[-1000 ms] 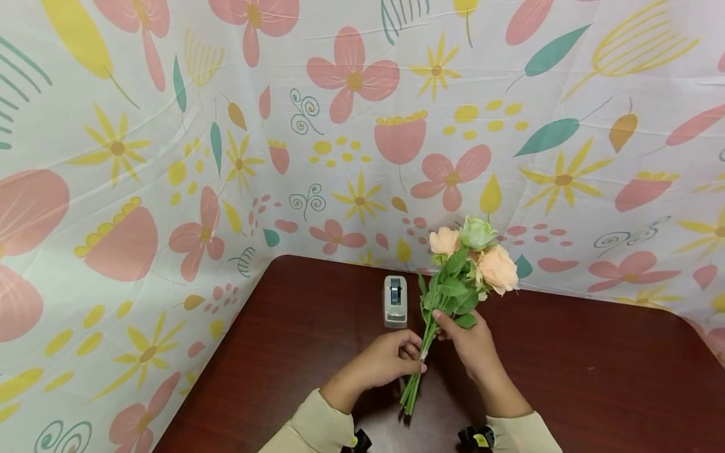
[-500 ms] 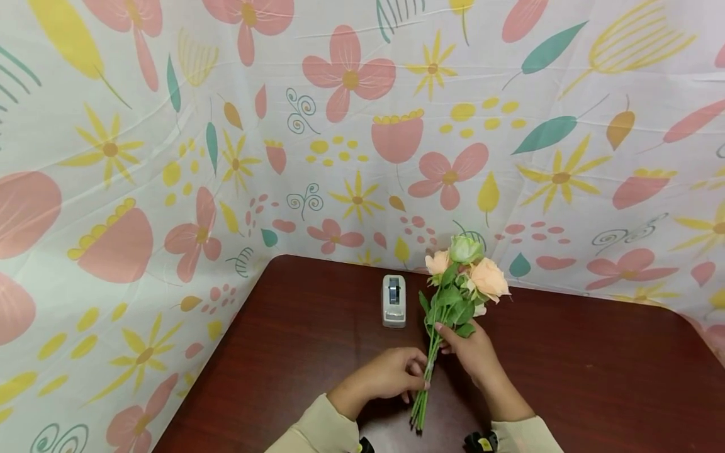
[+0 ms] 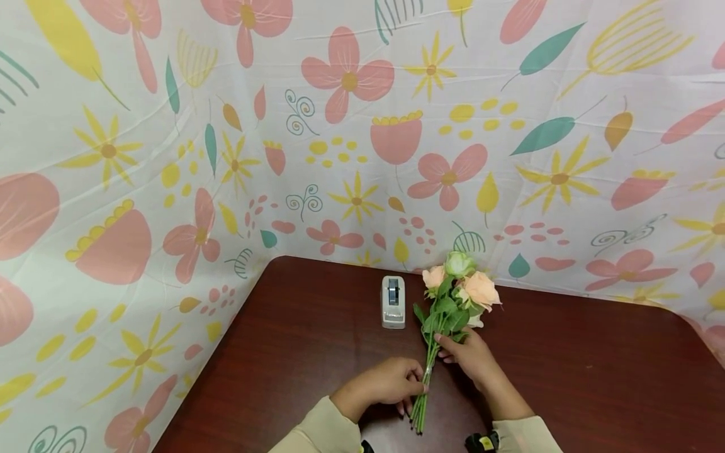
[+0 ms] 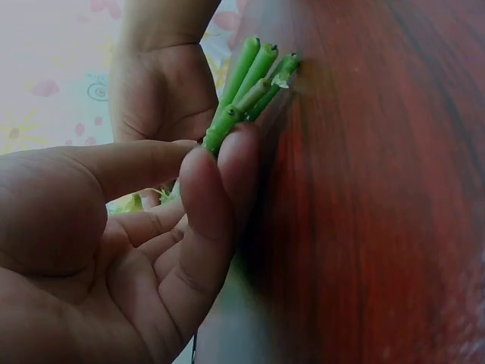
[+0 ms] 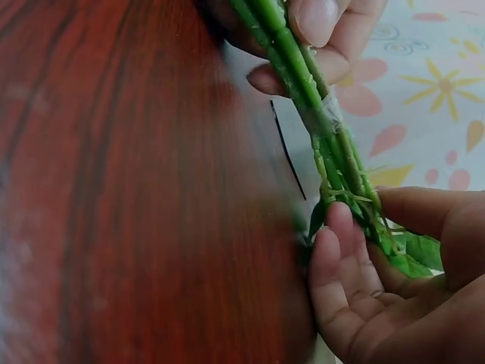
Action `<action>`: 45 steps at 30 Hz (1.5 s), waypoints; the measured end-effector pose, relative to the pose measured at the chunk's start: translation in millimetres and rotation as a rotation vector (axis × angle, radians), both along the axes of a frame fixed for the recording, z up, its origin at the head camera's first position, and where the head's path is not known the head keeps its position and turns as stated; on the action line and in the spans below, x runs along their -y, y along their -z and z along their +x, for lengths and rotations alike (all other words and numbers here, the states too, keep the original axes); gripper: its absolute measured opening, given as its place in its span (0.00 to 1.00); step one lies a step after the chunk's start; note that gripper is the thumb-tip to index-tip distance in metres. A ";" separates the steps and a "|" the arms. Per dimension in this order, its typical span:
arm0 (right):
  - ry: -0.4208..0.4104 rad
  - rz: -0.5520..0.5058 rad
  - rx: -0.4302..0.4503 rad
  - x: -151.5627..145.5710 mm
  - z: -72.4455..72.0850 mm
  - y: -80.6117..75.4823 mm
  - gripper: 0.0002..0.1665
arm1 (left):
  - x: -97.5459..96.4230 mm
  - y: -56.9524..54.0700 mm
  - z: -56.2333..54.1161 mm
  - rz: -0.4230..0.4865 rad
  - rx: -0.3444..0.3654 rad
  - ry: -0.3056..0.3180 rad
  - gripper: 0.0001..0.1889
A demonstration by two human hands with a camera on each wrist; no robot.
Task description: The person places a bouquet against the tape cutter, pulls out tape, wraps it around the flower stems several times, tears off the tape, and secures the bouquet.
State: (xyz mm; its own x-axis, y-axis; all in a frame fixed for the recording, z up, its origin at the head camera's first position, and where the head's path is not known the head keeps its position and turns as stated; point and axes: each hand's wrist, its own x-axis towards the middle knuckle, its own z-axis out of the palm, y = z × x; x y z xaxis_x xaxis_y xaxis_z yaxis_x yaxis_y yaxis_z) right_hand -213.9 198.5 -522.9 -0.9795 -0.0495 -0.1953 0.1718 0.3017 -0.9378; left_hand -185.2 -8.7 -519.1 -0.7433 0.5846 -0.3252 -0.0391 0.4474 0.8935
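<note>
A bouquet of roses [image 3: 447,308] with peach and pale green blooms leans over the table, its heads towards the far edge. Clear tape [image 5: 330,114] wraps the green stems [image 5: 292,64], as the right wrist view shows. My left hand [image 3: 389,381] pinches the stems near their cut ends; in the left wrist view those ends [image 4: 246,68] poke out past the thumb and fingers. Higher up, just under the leaves, my right hand [image 3: 476,360] holds the stems between thumb and fingers. A white tape dispenser [image 3: 393,318] stands left of the blooms.
The dark reddish-brown wooden table [image 3: 306,327] has rounded far corners. A white cloth [image 3: 340,157] printed with flowers and leaves hangs behind it and along the left side. Dark wrist straps [image 3: 481,442] sit at the light sleeves [image 3: 523,434].
Both hands have drawn the bouquet down, nearer to me, and its blooms have come lower and a little left. The dispenser stays where it was.
</note>
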 end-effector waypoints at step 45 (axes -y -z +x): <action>-0.172 -0.024 0.021 -7.1 -3.4 5.7 0.28 | 7.7 3.3 -0.8 -0.005 0.049 -0.020 0.13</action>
State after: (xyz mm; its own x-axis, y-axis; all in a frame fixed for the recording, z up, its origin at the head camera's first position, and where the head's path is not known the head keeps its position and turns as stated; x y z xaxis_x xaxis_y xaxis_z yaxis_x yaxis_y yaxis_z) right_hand -217.4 205.6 -528.6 -0.9518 -0.2210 -0.2127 0.1393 0.3064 -0.9417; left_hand -185.9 -16.4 -522.4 -0.7379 0.5679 -0.3647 -0.0921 0.4506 0.8880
